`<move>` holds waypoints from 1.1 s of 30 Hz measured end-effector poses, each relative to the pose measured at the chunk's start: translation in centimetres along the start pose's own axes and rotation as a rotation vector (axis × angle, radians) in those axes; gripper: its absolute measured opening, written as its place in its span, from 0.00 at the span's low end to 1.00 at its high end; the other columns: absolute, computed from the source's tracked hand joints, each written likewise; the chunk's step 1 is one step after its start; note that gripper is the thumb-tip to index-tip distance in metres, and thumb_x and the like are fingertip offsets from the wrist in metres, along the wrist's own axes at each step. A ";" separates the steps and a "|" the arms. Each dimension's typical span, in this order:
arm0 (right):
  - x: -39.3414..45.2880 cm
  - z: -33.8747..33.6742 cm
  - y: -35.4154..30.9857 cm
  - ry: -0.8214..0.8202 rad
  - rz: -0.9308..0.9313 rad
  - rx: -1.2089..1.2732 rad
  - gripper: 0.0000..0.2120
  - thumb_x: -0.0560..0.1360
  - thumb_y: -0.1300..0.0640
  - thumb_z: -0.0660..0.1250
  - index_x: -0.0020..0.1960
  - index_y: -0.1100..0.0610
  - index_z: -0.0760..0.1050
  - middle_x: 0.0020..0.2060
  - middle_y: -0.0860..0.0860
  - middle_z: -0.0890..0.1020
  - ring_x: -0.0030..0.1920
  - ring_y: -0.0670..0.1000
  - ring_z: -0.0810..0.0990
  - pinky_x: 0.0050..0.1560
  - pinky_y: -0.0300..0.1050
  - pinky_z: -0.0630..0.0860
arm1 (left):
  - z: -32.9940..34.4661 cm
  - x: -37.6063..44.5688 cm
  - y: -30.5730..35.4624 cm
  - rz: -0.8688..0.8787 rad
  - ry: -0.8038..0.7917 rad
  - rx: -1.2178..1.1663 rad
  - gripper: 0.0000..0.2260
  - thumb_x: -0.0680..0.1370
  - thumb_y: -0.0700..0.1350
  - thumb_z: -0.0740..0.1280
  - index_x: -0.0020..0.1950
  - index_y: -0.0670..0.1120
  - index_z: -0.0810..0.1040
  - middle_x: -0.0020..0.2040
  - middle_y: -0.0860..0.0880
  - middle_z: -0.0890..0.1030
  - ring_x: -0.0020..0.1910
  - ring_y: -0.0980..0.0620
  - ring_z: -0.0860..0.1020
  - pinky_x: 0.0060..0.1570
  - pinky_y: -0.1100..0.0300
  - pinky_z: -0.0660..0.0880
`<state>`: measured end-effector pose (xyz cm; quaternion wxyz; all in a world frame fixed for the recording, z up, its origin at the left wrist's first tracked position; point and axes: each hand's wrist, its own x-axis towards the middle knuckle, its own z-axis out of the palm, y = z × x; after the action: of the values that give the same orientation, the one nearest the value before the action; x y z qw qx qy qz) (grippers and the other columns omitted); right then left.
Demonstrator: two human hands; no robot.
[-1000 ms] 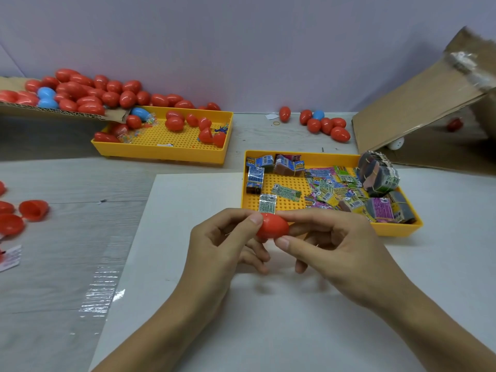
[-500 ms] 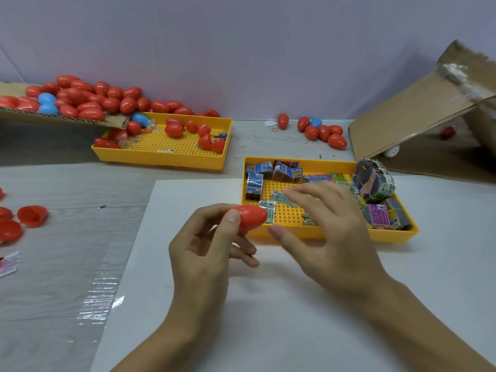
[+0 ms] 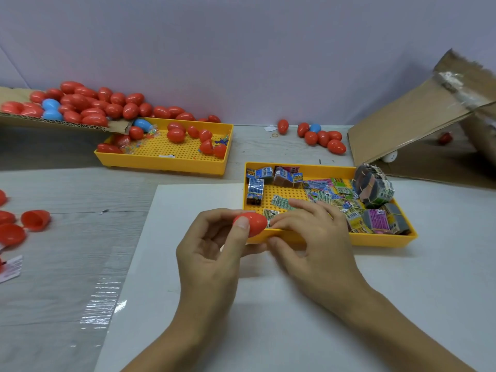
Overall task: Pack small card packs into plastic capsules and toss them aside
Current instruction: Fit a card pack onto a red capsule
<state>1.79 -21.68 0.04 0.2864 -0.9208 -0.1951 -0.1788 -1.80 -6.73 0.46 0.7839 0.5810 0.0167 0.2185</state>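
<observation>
My left hand (image 3: 212, 253) holds a red plastic capsule (image 3: 253, 224) between thumb and fingers, just in front of the near rim of the yellow tray (image 3: 381, 238) of card packs. My right hand (image 3: 311, 237) meets it from the right. Its fingertips pinch a small card pack (image 3: 269, 224) at the capsule's end, and only a white sliver of the pack shows. Several loose card packs (image 3: 338, 200) and banded bundles (image 3: 374, 186) lie in the tray.
A second yellow tray (image 3: 161, 163) with red capsules stands at the back left under a cardboard flap piled with capsules (image 3: 88, 106). More capsules (image 3: 323, 136) lie at the back. An open cardboard box (image 3: 408, 127) is on the right, and capsule halves (image 3: 35, 220) on the left.
My right hand let go of the capsule, reached into the card tray, and came back to the capsule with a pack. My left hand kept the capsule, shifting slightly left.
</observation>
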 end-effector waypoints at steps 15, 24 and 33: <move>-0.1 -0.7 -0.3 0.014 0.133 0.322 0.12 0.73 0.57 0.73 0.51 0.45 0.73 0.37 0.36 0.81 0.55 0.36 0.75 0.50 0.48 0.75 | -0.4 0.4 -0.2 -0.063 -0.009 -0.009 0.05 0.74 0.42 0.67 0.44 0.50 0.83 0.43 0.45 0.83 0.37 0.40 0.84 0.34 0.54 0.81; -0.2 -3.1 -0.7 0.189 0.292 0.897 0.20 0.69 0.61 0.73 0.57 0.53 0.71 0.42 0.52 0.86 0.46 0.49 0.84 0.51 0.42 0.79 | -0.5 0.3 -0.4 -0.058 -0.114 -0.022 0.07 0.75 0.42 0.65 0.45 0.48 0.83 0.43 0.44 0.83 0.43 0.41 0.85 0.37 0.53 0.82; -0.6 -2.9 -1.2 0.034 0.602 1.298 0.30 0.58 0.57 0.76 0.59 0.59 0.74 0.38 0.55 0.85 0.36 0.50 0.84 0.35 0.40 0.80 | -0.4 -0.4 -0.4 -0.140 -0.357 0.102 0.07 0.73 0.51 0.64 0.41 0.49 0.78 0.36 0.49 0.77 0.34 0.48 0.74 0.32 0.58 0.71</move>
<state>0.09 -22.64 2.63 0.8165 -0.5755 0.0050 0.0459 -2.17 -6.63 -0.13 0.7574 0.6467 -0.0710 0.0559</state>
